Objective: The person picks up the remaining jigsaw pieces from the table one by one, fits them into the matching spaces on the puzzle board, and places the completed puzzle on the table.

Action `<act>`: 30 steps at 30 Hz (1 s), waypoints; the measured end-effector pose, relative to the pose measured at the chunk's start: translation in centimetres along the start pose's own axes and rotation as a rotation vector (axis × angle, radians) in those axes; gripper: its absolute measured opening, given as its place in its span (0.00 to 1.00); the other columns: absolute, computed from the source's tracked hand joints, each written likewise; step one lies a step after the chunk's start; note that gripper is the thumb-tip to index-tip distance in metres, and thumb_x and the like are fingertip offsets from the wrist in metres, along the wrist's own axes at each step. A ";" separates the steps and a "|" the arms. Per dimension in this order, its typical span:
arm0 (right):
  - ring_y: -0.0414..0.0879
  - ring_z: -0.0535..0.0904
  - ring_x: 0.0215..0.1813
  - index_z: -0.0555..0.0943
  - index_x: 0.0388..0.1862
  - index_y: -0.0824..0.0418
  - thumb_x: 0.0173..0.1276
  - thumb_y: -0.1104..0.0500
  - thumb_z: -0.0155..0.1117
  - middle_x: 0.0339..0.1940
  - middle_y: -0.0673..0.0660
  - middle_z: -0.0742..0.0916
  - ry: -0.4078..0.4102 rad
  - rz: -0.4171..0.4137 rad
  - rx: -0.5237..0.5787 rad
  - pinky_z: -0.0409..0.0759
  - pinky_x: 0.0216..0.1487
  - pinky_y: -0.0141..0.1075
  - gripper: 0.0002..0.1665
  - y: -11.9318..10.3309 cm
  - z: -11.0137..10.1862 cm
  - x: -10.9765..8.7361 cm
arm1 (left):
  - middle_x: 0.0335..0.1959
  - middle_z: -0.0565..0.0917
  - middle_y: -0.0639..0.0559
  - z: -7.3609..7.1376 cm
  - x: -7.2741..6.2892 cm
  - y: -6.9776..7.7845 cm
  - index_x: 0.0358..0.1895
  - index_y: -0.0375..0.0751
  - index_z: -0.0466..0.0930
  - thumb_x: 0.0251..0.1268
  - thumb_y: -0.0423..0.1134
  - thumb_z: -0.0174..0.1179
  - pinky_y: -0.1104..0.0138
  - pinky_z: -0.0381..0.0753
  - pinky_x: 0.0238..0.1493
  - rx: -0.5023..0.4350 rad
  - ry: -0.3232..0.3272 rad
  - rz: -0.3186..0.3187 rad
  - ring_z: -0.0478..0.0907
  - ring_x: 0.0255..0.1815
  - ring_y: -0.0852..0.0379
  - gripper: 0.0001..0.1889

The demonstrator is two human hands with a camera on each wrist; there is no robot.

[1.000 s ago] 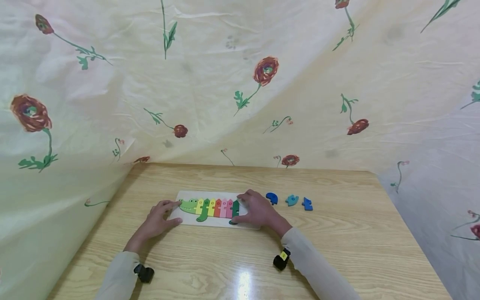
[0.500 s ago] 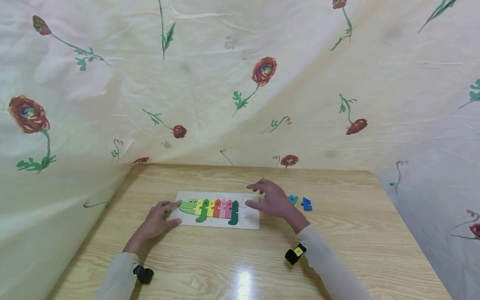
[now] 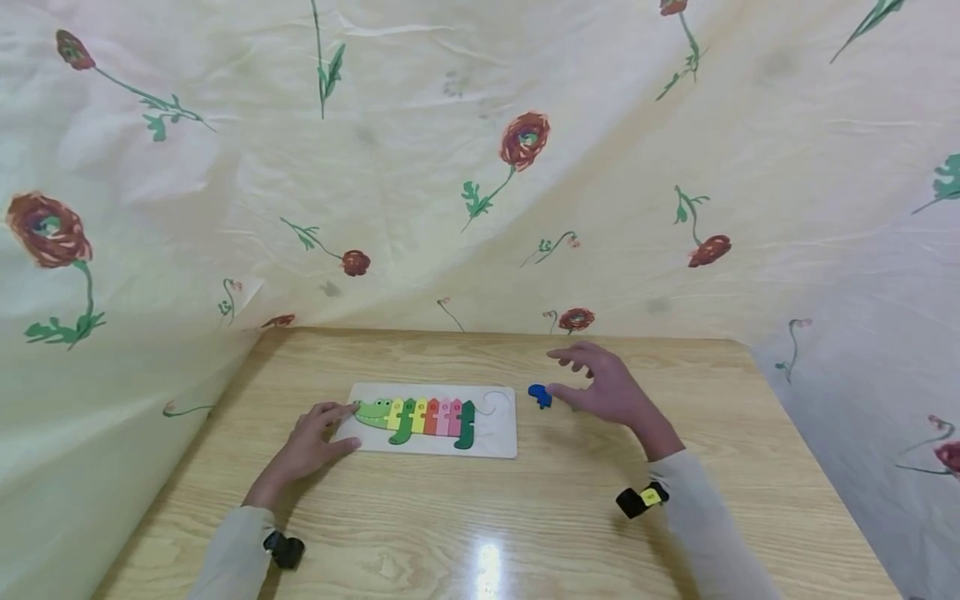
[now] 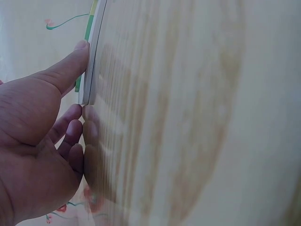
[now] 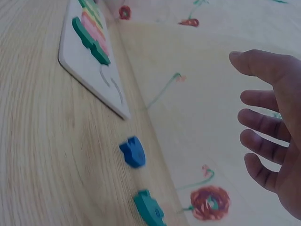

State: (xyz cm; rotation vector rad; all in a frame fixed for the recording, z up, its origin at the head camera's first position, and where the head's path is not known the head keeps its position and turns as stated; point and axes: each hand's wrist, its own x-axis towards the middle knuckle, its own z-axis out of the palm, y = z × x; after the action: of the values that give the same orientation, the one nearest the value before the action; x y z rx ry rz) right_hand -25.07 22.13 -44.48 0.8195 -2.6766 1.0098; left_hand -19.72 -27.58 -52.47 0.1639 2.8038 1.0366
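Note:
A white crocodile puzzle board lies on the table, its green head at left and a row of coloured body pieces ending in a dark green leg piece. A curled tail outline shows at its right end. My left hand rests at the board's left end, index fingertip by the snout, thumb against the edge. My right hand hovers with relaxed, spread fingers right of a dark blue puzzle piece, holding nothing. In the right wrist view a teal piece lies beyond the blue one.
The wooden table extends around the board. A flower-printed cloth hangs behind and along both sides. Black wrist cameras sit on both wrists.
My right hand has let go at the dark green leg piece, lifted off the board and moved right past the dark blue piece, covering the other loose pieces. My left hand stays put.

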 end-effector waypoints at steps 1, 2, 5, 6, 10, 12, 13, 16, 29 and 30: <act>0.48 0.80 0.49 0.83 0.63 0.56 0.64 0.50 0.76 0.51 0.53 0.84 0.003 0.007 0.000 0.80 0.44 0.47 0.29 0.3 -0.4 -0.2 | 0.72 0.65 0.32 0.0 0.0 0.0 0.75 0.46 0.70 0.67 0.49 0.69 0.35 0.65 0.63 0.000 0.000 0.000 0.62 0.67 0.33 0.35; 0.48 0.80 0.49 0.83 0.63 0.56 0.65 0.50 0.76 0.51 0.54 0.84 0.007 0.015 -0.002 0.80 0.44 0.47 0.29 0.6 -0.7 -0.4 | 0.72 0.65 0.32 0.0 0.0 0.0 0.75 0.46 0.70 0.67 0.49 0.69 0.35 0.65 0.63 0.000 -0.001 0.000 0.62 0.66 0.33 0.35; 0.49 0.79 0.49 0.82 0.64 0.57 0.65 0.51 0.76 0.51 0.54 0.84 0.011 0.041 -0.002 0.80 0.44 0.51 0.29 1.7 -1.3 -1.1 | 0.72 0.65 0.32 0.0 0.0 0.0 0.75 0.46 0.70 0.67 0.49 0.69 0.35 0.65 0.63 -0.001 -0.003 -0.002 0.62 0.66 0.33 0.35; 0.49 0.79 0.49 0.82 0.64 0.57 0.65 0.51 0.76 0.51 0.54 0.84 0.010 0.049 0.000 0.80 0.44 0.52 0.29 2.1 -1.5 -1.3 | 0.72 0.65 0.32 0.0 0.0 0.0 0.75 0.46 0.70 0.67 0.49 0.69 0.35 0.65 0.63 -0.002 -0.004 -0.001 0.62 0.66 0.33 0.35; 0.51 0.79 0.50 0.81 0.65 0.57 0.66 0.50 0.75 0.52 0.55 0.84 0.001 0.084 -0.011 0.79 0.45 0.55 0.30 3.6 -2.2 -2.3 | 0.72 0.65 0.32 0.0 0.0 0.0 0.75 0.46 0.70 0.67 0.49 0.69 0.35 0.65 0.63 -0.011 -0.006 0.003 0.62 0.67 0.33 0.35; 0.53 0.79 0.51 0.81 0.65 0.58 0.67 0.50 0.75 0.51 0.55 0.84 -0.007 0.096 -0.026 0.79 0.46 0.56 0.30 4.2 -2.5 -2.8 | 0.72 0.65 0.32 0.0 0.0 0.0 0.75 0.46 0.70 0.67 0.49 0.69 0.35 0.65 0.63 -0.013 -0.006 0.007 0.62 0.67 0.33 0.34; 0.54 0.79 0.51 0.81 0.65 0.58 0.67 0.50 0.75 0.51 0.56 0.84 -0.008 0.105 -0.032 0.79 0.46 0.56 0.31 4.5 -2.6 -3.0 | 0.72 0.65 0.32 0.0 0.0 0.0 0.75 0.46 0.70 0.67 0.49 0.69 0.35 0.65 0.63 -0.012 -0.007 0.007 0.62 0.67 0.33 0.35; 0.58 0.80 0.51 0.80 0.65 0.60 0.66 0.49 0.75 0.50 0.57 0.84 -0.014 0.128 -0.045 0.79 0.46 0.56 0.31 5.2 -2.9 -3.5 | 0.72 0.65 0.33 -0.1 0.0 0.0 0.75 0.46 0.70 0.67 0.50 0.69 0.35 0.65 0.63 -0.010 -0.008 0.006 0.62 0.67 0.34 0.35; 0.59 0.80 0.49 0.80 0.65 0.66 0.60 0.45 0.80 0.51 0.65 0.84 -0.100 0.249 -0.067 0.79 0.46 0.51 0.40 8.2 -2.8 -5.6 | 0.72 0.65 0.33 0.1 0.2 -0.1 0.75 0.47 0.71 0.67 0.50 0.69 0.35 0.65 0.63 -0.001 0.001 0.002 0.62 0.67 0.33 0.35; 0.59 0.80 0.49 0.80 0.64 0.65 0.59 0.44 0.80 0.51 0.65 0.84 -0.104 0.248 -0.068 0.79 0.46 0.52 0.40 8.4 -2.7 -5.7 | 0.72 0.65 0.33 0.1 0.1 -0.2 0.75 0.47 0.71 0.67 0.50 0.69 0.35 0.65 0.63 -0.001 0.001 0.000 0.62 0.67 0.33 0.35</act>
State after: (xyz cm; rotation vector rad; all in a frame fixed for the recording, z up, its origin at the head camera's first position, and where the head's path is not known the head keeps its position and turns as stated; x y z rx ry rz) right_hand -24.99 31.63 -49.06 0.5505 -2.9396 0.9419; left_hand -19.86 -27.62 -52.64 0.1637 2.8041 1.0376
